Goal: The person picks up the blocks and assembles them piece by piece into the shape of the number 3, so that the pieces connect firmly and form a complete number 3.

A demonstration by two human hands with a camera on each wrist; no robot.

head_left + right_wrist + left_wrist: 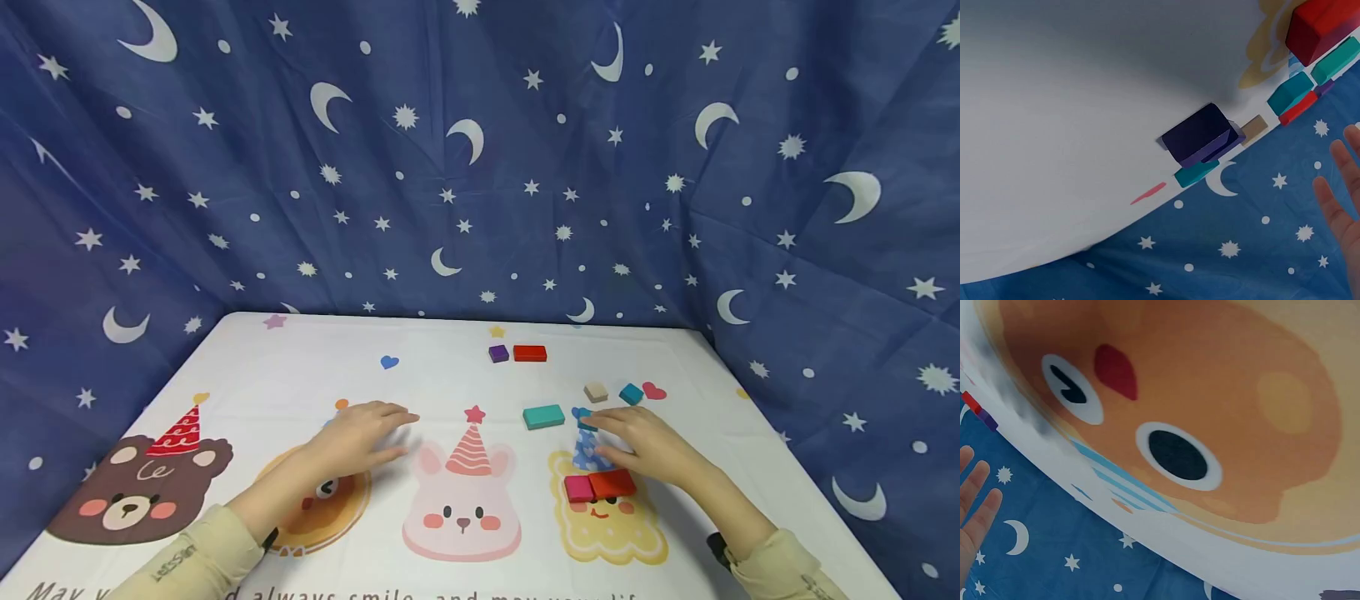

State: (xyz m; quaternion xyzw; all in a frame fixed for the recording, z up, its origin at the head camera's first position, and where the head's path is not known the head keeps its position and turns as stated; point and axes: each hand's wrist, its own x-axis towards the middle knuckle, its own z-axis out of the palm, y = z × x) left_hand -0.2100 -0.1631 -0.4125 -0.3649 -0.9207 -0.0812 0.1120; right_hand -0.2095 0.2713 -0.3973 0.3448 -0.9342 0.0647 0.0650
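My left hand (360, 435) hovers over the printed orange character, fingers extended and nothing in them. Its fingertips show at the left edge of the left wrist view. My right hand (647, 440) reaches over the blocks on the right, fingers loosely extended. In the head view its fingertips overlap a small blue block (587, 421). Nearer to me, a red block (612, 483) and a pink block (579, 489) lie end to end below the thumb. Dark purple blocks (1200, 134) appear in the right wrist view; the right hand and forearm hide them from the head view.
A teal block (543, 417) lies left of the right hand. Beyond it are a beige block (596, 392) and a blue block (632, 394). Farther back, a purple block (498, 354) sits beside a long red block (530, 353). A starry blue curtain (420, 250) borders the printed tablecloth (315, 350).
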